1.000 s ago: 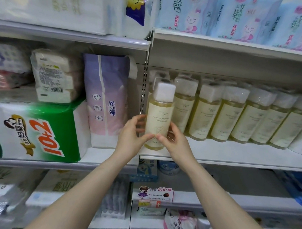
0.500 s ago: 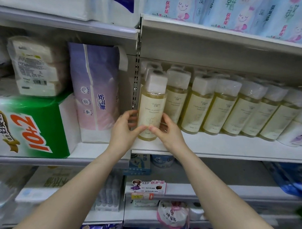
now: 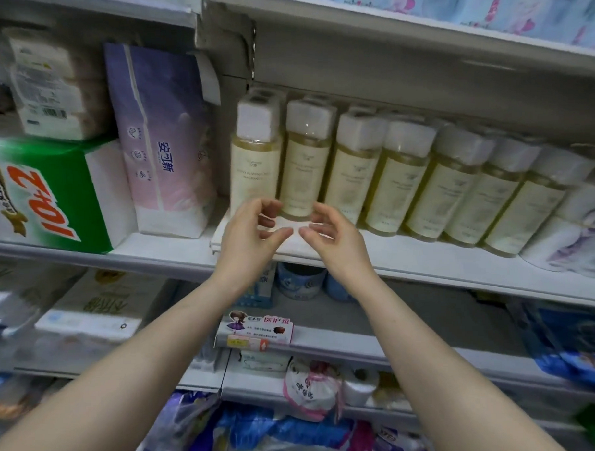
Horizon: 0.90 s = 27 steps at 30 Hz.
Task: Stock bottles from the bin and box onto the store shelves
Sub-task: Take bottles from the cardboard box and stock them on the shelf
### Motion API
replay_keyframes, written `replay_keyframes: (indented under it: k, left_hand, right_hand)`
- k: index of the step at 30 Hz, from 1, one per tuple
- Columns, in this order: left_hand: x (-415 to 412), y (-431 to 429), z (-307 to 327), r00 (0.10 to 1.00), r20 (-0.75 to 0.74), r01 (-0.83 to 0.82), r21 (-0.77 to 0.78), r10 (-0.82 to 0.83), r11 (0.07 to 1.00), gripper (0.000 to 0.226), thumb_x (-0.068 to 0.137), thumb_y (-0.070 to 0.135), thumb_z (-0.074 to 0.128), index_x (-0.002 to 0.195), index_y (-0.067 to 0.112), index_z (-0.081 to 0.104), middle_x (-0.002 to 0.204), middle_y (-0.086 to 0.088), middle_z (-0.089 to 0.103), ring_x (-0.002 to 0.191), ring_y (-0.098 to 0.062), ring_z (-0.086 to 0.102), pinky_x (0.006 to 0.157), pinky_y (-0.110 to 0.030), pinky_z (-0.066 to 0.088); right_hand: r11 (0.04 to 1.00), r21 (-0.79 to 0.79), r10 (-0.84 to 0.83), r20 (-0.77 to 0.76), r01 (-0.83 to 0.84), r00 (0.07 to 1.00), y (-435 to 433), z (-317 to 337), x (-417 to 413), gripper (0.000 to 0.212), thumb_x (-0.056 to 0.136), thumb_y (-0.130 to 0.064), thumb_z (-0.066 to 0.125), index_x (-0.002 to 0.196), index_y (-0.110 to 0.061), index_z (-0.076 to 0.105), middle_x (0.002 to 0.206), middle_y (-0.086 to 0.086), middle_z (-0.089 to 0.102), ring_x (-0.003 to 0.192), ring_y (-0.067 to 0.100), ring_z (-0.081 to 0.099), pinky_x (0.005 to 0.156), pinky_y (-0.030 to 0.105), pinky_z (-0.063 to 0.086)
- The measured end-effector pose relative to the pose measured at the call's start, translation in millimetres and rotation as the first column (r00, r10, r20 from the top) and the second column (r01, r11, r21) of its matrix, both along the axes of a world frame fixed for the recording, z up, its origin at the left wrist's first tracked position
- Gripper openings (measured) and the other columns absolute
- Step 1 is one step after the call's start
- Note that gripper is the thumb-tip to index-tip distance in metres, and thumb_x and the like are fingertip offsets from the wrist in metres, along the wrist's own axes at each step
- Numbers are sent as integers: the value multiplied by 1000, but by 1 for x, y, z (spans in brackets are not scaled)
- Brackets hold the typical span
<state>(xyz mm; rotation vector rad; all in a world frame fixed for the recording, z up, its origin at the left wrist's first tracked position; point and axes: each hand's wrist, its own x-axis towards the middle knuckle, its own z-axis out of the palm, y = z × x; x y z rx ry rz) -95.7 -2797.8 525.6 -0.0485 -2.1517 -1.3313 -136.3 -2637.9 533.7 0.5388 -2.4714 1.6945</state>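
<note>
The white shelf [image 3: 425, 261] carries a row of bottles [image 3: 406, 184] of pale yellow liquid with white caps. They stand upright and close together from its left edge toward its right end, and more caps show behind the front rank. The leftmost bottle [image 3: 255, 166] stands at the shelf's left edge, just beside the upright post [image 3: 229, 59]. A strip of bare white board runs between the bottles' bases and the shelf's front edge. Above the caps there is a gap under the upper shelf [image 3: 400, 32]. At the right end a white pack with purple print [image 3: 570, 239] lies against the last bottles. Across the post, a pink-and-purple tissue pack [image 3: 165, 145] stands on the neighbouring shelf near its right edge.

Both hands hang at the front-left corner of the shelf, with the forearms reaching up from below. The left hand [image 3: 247, 233] and right hand [image 3: 335, 237] face each other, fingers loosely curled and holding nothing, thumb tips almost meeting. The left fingers overlap the base of the leftmost bottle in the view; whether they touch it I cannot tell
</note>
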Motion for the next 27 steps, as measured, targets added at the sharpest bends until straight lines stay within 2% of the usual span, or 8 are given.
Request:
replay_keyframes:
  k: [5,8,13,17,21,24,27]
  left_hand:
    - [13,77,-9,1000,4,-11,-16,11,1000,29,84,17,75,106,28,60,106,3,63,91,-6,62,77,-24,56]
    - [23,132,-20,1000,20,-12,-7,12,1000,28,85,14,74,106,27,60,106,1,64,90,-9,64,78,-23,55]
    - [41,213,-59,997,71,-15,-55,19,998,28,84,17,74,110,19,63,104,-1,66,92,-9,64,80,-19,52]
    - [56,268,-103,984,179,9,-26,-4,1000,27,85,17,73,108,23,62,105,-1,65,91,-8,62,79,-21,53]
    - [69,309,-149,950,302,78,14,-79,997,30,84,10,72,106,27,60,105,0,64,90,-9,63,81,-31,56]
    - [73,327,-178,921,369,141,-10,-127,990,32,83,6,72,104,27,61,101,-1,65,89,-12,63,80,-32,56]
    - [72,342,-213,885,436,190,-22,-162,982,29,82,8,74,105,23,64,98,3,64,87,-13,63,79,-31,55]
  right_hand:
    - [1000,-2,21,-53,-21,998,77,-11,12,39,89,-17,71,127,-19,62,113,-4,68,101,8,66,87,20,53]
    - [999,7,41,-62,-40,997,133,-22,24,36,90,-11,69,125,-17,63,112,-2,69,97,8,67,84,15,53]
    - [997,31,66,-44,-65,997,215,-61,39,33,90,-8,67,122,-15,65,109,-2,69,96,12,68,83,20,54]
    - [996,51,71,77,-75,995,270,-105,55,32,91,-6,65,121,-17,65,112,-5,69,96,6,66,83,14,52]
    - [995,97,12,199,-31,980,319,-153,70,32,91,-5,64,121,-16,67,107,-6,69,91,3,65,80,13,51]
    - [993,114,-40,269,10,962,346,-186,80,32,90,-1,64,119,-15,66,103,-7,68,89,2,64,80,11,50]
    - [992,119,-87,319,51,944,368,-221,92,33,90,-4,67,117,-22,66,104,-12,67,89,-5,63,79,13,51]
